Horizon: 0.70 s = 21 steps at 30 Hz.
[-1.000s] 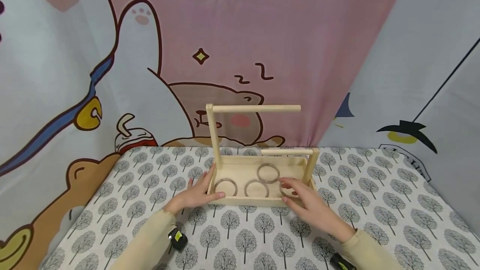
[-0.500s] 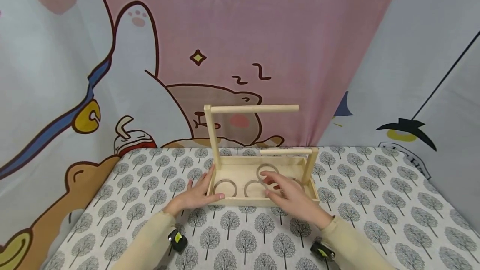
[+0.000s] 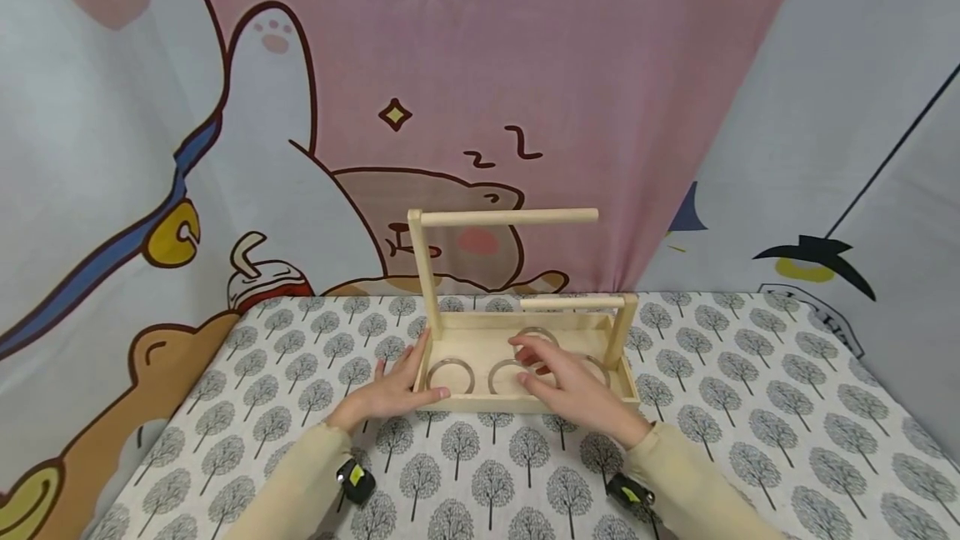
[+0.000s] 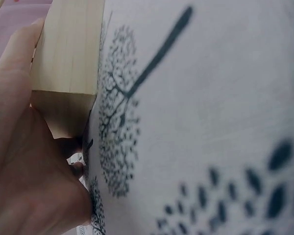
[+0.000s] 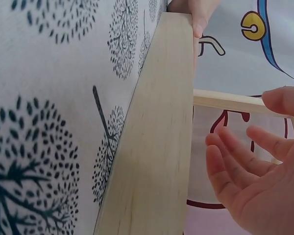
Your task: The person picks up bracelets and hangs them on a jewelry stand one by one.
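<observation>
A pale wooden tray (image 3: 480, 404) lies on the table, with a tall L-shaped stand (image 3: 423, 273) at its left end and a shorter one (image 3: 621, 330) at its right. Inside lie several thin, grey-brown, bangle-like rings, among them a front left ring (image 3: 450, 361) and a back ring (image 3: 536, 329). My left hand (image 3: 386, 397) holds the tray's left front corner, thumb over the front rim and fingers along the side. Above the tray's middle is my right hand (image 3: 570, 386), fingers loosely bent and holding nothing. It overlaps the middle ring (image 3: 491, 378) and part of the back ring.
White cloth (image 3: 285, 423) printed with grey trees covers the table. Behind it hangs a curtain (image 3: 600, 90) with cartoon animals. The tall stand's horizontal rod (image 3: 517, 217) reaches right over the tray, above the short stand's rod (image 3: 566, 303), which points left.
My right hand has moved left from the tray's right end to its middle, uncovering the right ring. The left hand stays at the corner, and the tray and rings have not moved.
</observation>
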Each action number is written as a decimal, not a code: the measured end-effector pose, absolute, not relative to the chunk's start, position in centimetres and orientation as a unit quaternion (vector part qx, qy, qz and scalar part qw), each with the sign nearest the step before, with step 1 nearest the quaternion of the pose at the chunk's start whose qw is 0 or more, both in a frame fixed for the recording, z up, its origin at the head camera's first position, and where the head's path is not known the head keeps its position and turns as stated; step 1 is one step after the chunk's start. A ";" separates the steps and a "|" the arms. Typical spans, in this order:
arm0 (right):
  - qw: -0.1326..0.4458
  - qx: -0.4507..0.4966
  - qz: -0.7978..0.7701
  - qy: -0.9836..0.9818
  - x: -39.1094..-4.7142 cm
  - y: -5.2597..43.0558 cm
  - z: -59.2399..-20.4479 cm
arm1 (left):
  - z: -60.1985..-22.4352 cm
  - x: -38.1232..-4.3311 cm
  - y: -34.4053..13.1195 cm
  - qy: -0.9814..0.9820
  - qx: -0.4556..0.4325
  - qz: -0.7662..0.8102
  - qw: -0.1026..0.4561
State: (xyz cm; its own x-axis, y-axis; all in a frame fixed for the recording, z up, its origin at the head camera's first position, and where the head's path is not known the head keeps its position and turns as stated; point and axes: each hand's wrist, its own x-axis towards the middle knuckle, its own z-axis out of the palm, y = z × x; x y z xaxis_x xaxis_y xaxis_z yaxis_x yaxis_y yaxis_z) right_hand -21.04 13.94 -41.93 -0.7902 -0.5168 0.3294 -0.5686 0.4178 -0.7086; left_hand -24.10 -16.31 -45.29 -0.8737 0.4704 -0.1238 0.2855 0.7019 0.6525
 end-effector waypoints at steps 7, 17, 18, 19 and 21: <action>-0.014 0.308 0.432 -0.847 -21.4 13.7 -42.2 | -45.2 -24.2 -16.3 0.913 0.202 0.319 0.153; -0.044 0.319 0.412 -0.852 -21.9 14.4 -42.7 | -45.4 -24.1 -16.3 0.910 0.203 0.327 0.155; -0.045 0.320 0.409 -0.853 -22.0 14.6 -42.8 | -45.4 -24.2 -16.3 0.910 0.203 0.326 0.155; -0.044 0.320 0.403 -0.856 -22.1 14.8 -42.8 | -45.4 -24.2 -16.3 0.910 0.204 0.326 0.154; -0.042 0.320 0.394 -0.861 -22.4 15.0 -42.9 | -45.4 -24.2 -16.3 0.911 0.204 0.325 0.153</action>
State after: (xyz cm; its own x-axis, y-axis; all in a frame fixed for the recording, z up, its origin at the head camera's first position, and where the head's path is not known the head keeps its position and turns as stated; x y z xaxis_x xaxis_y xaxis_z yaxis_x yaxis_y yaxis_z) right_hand -22.38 15.04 -42.90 -0.7921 -0.5836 0.1788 -0.5167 0.4851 -0.7055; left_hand -24.22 -16.28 -45.40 -0.8695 0.4716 -0.1469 0.2724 0.7060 0.6537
